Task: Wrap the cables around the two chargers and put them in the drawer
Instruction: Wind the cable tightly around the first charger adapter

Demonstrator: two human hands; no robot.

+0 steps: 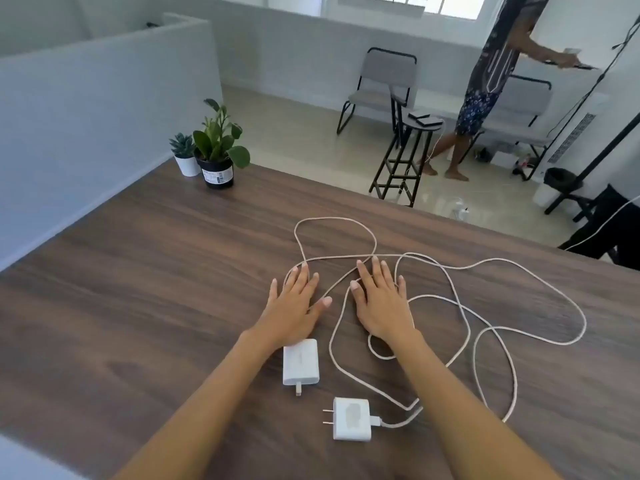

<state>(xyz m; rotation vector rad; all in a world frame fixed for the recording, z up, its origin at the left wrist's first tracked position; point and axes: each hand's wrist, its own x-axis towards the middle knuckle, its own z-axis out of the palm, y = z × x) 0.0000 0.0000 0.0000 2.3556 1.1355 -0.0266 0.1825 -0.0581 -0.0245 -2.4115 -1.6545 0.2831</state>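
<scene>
Far left corner of the dark wood-grain table: we see a small succulent in a white pot beside a leafy plant in a black pot. Our left hand lies flat, fingers spread, gripping nothing, its fingertips over the loose white braided cables. Near its wrist sits the first white square charger, prongs toward the near edge. Nearer that edge is the second white charger, cable plugged in. Our right hand rests open on the tangle, which sprawls toward the right edge.

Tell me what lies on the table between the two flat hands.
In the head view, strands of the white cable cross the wooden table between the left hand and the right hand; nothing else lies there.
</scene>
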